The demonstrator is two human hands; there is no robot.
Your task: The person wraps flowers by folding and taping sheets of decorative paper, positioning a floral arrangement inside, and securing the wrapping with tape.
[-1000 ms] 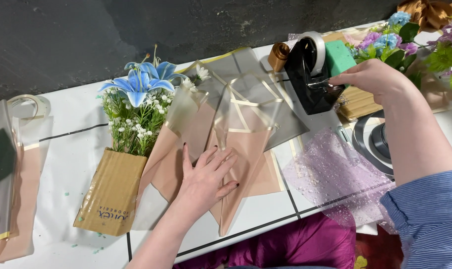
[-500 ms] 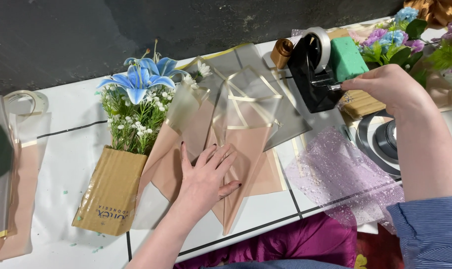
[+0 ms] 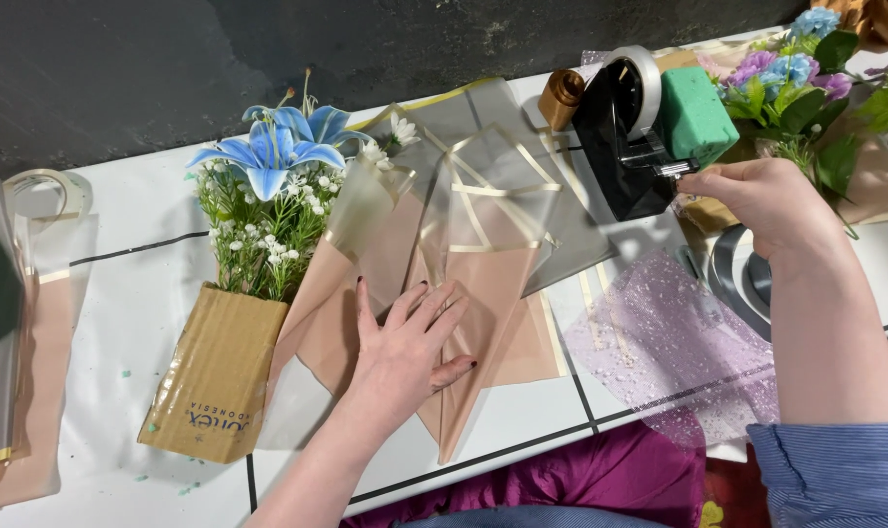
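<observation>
Her left hand (image 3: pixel 410 342) is lying flat, fingers spread, on the folded peach wrapping sheet (image 3: pixel 483 293); right of it, her right hand (image 3: pixel 757 200) is pinching at the black tape dispenser (image 3: pixel 625 147).

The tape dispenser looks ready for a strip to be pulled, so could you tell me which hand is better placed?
Probably the right hand: its fingertips are at the black tape dispenser, while the left hand lies flat on the folded peach wrapping sheet.

Peach wrapping paper (image 3: pixel 483 293), gold-striped; blue lily (image 3: pixel 268 156); black tape dispenser (image 3: pixel 625 147); green foam block (image 3: pixel 695 115); lilac speckled sheet (image 3: pixel 669 352).
</observation>
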